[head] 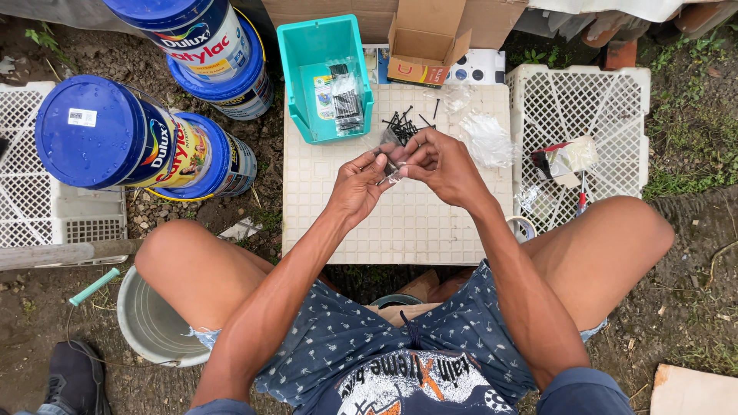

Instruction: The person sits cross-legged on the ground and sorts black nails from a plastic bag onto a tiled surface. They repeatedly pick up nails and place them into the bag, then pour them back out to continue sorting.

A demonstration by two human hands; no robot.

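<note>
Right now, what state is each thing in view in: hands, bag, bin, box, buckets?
Left hand: closed on the small clear bag.
Right hand: pinching the same bag.
Small clear bag: held above the white board, dark screws inside.
Loose black screws: piled on the white board.
Teal bin: open, filled packets inside.
Cardboard box: flaps open.
Paint buckets: lids on, lying on their sides.
Empty clear bags: heaped loose.

We see both forearms reaching forward from between the bent, spread knees, converging so the hands meet in front of us. Our left hand is raised with fingers curled inward, thumb and fingertips pinched together. Our right hand sits just beside it, knuckles up, fingers bent in a pinch toward the left fingertips.
</note>
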